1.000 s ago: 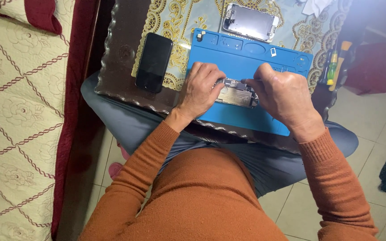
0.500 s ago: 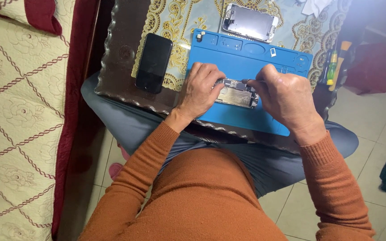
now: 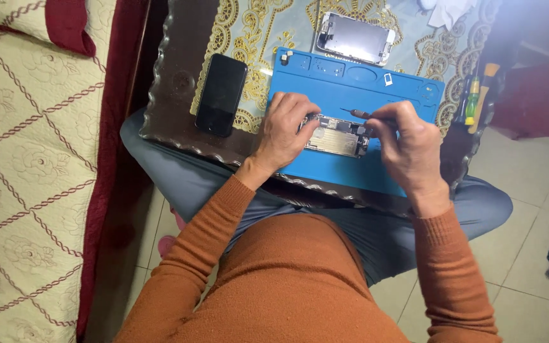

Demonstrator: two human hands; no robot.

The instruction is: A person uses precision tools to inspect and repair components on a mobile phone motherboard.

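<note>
An opened phone body [image 3: 337, 136] with bare internals lies on a blue work mat [image 3: 351, 79]. My left hand [image 3: 285, 128] rests on the phone's left end and holds it down. My right hand [image 3: 406, 147] grips a thin screwdriver [image 3: 354, 113] whose tip points left above the phone's upper edge. Both of my arms wear orange sleeves.
A black phone [image 3: 220, 93] lies left of the mat on the patterned glass-topped table [image 3: 249, 32]. A detached white phone screen [image 3: 355, 38] sits beyond the mat. Several tools [image 3: 476, 95] lie at the table's right edge. A quilted bed [image 3: 27, 159] is at left.
My right hand has lifted slightly and shifted, so the screwdriver now shows above the phone. My left hand stays on the phone.
</note>
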